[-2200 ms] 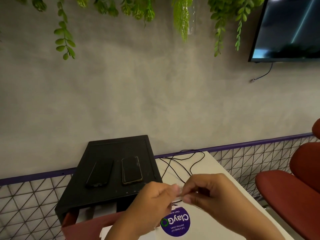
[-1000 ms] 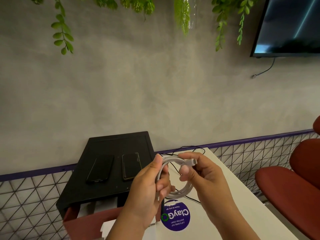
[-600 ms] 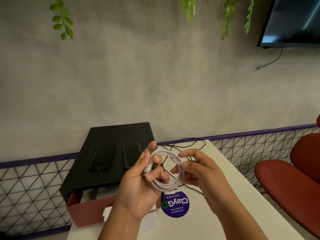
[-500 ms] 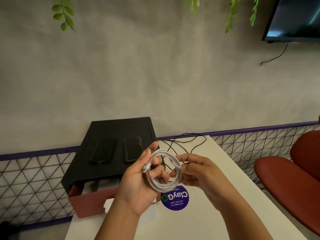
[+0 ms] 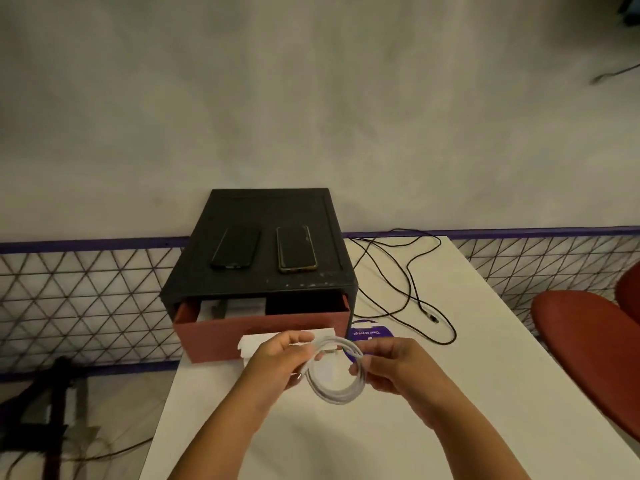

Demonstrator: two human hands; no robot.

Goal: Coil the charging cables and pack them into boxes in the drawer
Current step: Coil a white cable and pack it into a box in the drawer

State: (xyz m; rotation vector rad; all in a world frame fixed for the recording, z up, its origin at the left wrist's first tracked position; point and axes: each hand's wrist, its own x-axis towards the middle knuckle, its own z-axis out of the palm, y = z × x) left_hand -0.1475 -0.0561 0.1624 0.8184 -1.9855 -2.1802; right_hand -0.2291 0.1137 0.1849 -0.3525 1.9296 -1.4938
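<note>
Coiled cable [image 5: 338,399] in both hands [image 5: 273,362] [image 5: 394,365]; drawer [image 5: 259,336] apparently holds white boxes [image 5: 235,308].

Smooth white plastic cable [image 5: 341,393]; matt black cabinet [image 5: 263,261]; glossy phones [image 5: 296,248].

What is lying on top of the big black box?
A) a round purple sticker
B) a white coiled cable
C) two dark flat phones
C: one dark flat phone and a second phone beside it lie on the black drawer box.
</note>
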